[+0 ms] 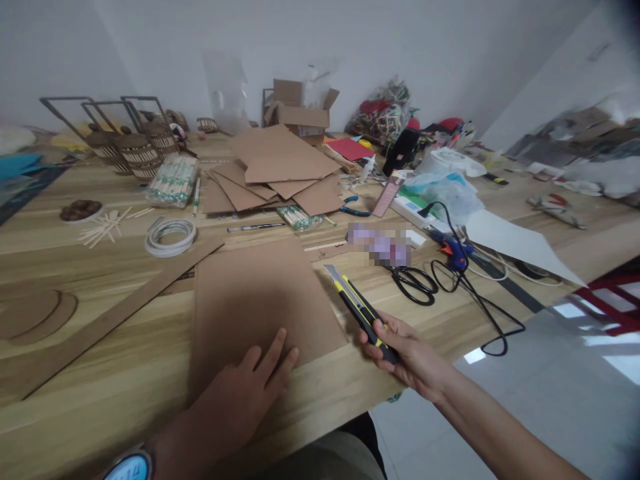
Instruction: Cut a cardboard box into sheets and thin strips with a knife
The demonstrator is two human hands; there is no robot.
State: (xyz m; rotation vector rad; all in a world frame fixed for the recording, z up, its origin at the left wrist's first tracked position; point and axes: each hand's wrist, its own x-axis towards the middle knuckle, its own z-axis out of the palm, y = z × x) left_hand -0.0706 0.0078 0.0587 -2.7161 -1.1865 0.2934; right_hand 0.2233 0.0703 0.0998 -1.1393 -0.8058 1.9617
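Note:
A sheet of brown cardboard [255, 287] lies flat in front of me. My left hand [250, 380] rests on its near part with the fingers spread; a watch [129, 467] is on that wrist. To the right of the sheet, my right hand [393, 347] grips a black and yellow utility knife [361, 308]. Its blade is out and points away to the upper left, apart from the cardboard. Black-handled scissors [417, 287] lie just beyond the knife. A long cardboard strip [125, 313] slants across the wood on the left.
Stacked cardboard pieces [280, 160] lie farther back. On the right are a blue glue gun [453, 252] with a looping black cord and a white sheet [520, 247]. A coil of white tubing [170, 237], loose sticks [105, 227] and a bowl [81, 211] sit at left.

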